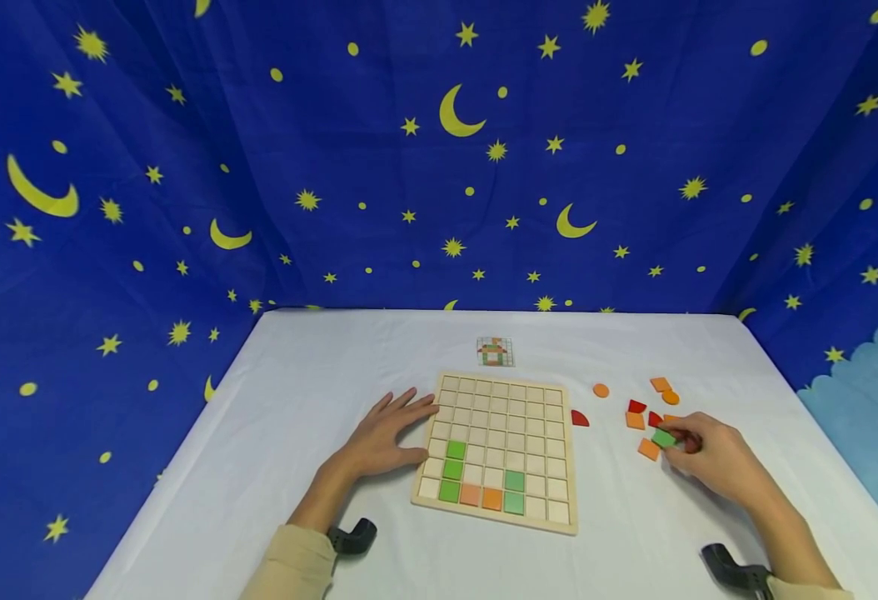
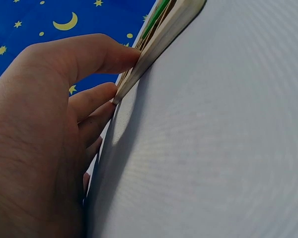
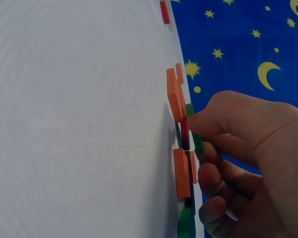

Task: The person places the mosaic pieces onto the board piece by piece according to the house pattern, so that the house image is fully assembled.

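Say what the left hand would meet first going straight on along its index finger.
The wooden grid board, at its left rim: the left hand has its index fingertip right at that edge. Whether it would push the board or slide over the rim is hard to judge.

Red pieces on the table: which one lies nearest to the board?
The red quarter-circle beside the right edge of the board; the other visible red pieces lie near the right hand.

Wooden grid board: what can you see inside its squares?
Five green tiles and two orange tiles sit in squares of the board; what lies beneath them is covered.
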The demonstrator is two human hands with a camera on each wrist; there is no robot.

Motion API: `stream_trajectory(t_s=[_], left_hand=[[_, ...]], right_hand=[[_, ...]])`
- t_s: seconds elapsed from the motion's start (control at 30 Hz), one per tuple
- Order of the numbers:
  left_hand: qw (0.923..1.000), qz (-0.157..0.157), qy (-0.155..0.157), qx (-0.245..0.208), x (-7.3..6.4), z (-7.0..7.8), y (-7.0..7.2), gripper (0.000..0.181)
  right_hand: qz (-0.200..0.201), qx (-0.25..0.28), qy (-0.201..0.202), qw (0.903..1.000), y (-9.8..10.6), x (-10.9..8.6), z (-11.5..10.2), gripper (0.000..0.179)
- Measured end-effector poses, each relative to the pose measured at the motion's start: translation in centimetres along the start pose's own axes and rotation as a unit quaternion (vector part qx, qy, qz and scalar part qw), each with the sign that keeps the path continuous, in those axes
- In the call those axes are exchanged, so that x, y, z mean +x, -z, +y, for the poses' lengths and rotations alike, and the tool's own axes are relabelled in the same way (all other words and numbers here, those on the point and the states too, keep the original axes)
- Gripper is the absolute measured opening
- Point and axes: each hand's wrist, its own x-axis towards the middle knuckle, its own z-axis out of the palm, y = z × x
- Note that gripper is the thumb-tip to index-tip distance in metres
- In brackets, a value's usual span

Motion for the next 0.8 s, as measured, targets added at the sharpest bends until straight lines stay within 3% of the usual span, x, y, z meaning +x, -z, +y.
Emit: stream_trajectory(t_s=[0.4,0.8], left_hand=[[0.9999,-0.008,0.014,0.005,0.1,-0.1,-0.2,0.073],[1.0000,-0.004,0.007,0.003,0.0,0.1,0.0,0.073]], right_hand=[[-0.006,0.019,0.022,0.9995,-0.5,0.6,-1.2,0.038],[-0.007,0.044,0.079,0.9959,-1.7,0.6,-3.4,0.037]])
